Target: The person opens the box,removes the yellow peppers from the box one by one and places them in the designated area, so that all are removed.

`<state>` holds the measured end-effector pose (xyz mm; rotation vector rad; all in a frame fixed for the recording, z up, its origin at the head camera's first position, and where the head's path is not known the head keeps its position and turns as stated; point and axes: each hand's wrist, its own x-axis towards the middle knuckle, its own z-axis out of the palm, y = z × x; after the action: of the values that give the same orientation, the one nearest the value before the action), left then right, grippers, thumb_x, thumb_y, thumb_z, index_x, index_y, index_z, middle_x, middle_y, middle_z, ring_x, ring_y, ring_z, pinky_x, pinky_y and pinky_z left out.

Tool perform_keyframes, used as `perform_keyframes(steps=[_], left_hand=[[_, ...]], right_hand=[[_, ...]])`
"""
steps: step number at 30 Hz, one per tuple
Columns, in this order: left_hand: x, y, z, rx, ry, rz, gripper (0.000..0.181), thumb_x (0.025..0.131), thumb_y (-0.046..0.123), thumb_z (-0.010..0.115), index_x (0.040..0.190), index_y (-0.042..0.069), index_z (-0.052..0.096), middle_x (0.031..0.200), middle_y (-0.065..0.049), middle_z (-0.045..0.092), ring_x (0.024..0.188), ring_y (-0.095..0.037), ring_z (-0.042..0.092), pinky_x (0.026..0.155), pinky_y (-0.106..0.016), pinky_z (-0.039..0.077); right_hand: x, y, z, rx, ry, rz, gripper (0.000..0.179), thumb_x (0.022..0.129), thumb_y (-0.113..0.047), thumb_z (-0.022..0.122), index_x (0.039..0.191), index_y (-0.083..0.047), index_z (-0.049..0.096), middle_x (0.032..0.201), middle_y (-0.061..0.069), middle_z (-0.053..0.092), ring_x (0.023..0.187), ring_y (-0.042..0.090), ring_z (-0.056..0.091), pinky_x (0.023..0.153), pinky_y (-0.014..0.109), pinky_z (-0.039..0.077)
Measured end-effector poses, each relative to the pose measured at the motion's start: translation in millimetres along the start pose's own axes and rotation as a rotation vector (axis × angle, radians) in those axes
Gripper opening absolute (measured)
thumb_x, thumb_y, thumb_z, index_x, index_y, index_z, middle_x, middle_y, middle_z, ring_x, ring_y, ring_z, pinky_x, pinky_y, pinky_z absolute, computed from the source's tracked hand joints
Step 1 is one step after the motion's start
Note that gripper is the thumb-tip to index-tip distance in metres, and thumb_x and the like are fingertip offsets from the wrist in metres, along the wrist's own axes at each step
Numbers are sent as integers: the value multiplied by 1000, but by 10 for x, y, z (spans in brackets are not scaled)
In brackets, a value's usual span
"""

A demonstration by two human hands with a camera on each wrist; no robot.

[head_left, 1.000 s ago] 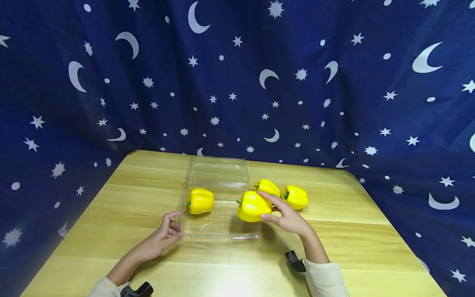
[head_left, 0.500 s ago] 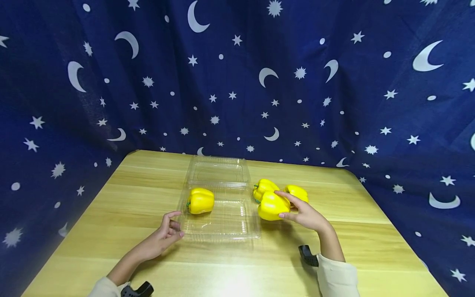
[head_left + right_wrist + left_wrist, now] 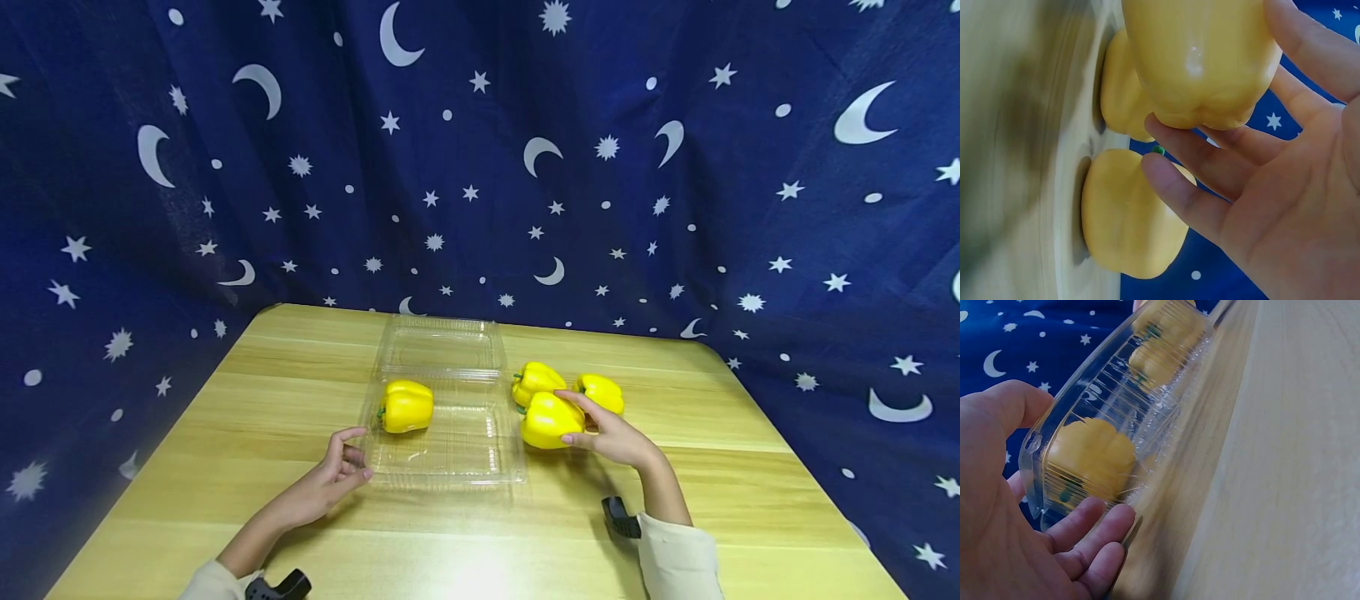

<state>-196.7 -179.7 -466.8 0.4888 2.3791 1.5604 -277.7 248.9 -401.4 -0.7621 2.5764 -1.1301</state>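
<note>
My right hand [image 3: 611, 435] grips a yellow bell pepper [image 3: 550, 421] just right of the clear plastic container [image 3: 461, 477]. In the right wrist view, thumb and fingers curve about that pepper; whether it touches the table I cannot tell. Behind it are two more yellow peppers, one at the back left [image 3: 534, 380] and one at the right [image 3: 600, 392]. Inside the container's left half lies another yellow pepper [image 3: 406, 407], stem toward the left. My left hand [image 3: 318, 483] holds the container's near left corner [image 3: 1034, 447] between thumb and index finger, its other fingers loosely bent.
The container's lid [image 3: 440, 346] lies folded back toward the far edge of the wooden table [image 3: 675, 492]. A dark blue curtain [image 3: 480, 167] with moons and stars hangs behind the table. Black devices [image 3: 621, 517] sit at both wrists.
My right hand carried its pepper from above the container's right side rightward, beside the other peppers, then slightly lower. The left hand has stayed at the container's corner.
</note>
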Motion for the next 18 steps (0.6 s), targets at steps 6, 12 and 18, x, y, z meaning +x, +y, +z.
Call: perform_keyframes(steps=[6,12,18], left_hand=[[-3,-6,-6,2,-3,2,59,96,23,45,137,7,6,118,-23,31,93,-23,41,75,-23,40],[-2,-14,-1,-2,-6,7,59,96,21,45,137,6,5,118,-24,30,94,-23,42,75,-23,40],[2,-6,2,2,-3,11,59,96,21,45,137,6,6,118,-24,31,93,-23,42,75,-23,40]], right_hand=[[8,49,10,-29,-13,5,62,85,-23,64,138,-13,33,141,19,33,124,39,38,98,56,33],[29,73,43,-48,-24,5,62,85,-24,63,138,-15,33,141,18,35,126,40,35,99,59,29],[56,88,78,-40,-42,-9,62,85,-23,63,139,-12,33,141,18,35,127,39,34,101,58,27]])
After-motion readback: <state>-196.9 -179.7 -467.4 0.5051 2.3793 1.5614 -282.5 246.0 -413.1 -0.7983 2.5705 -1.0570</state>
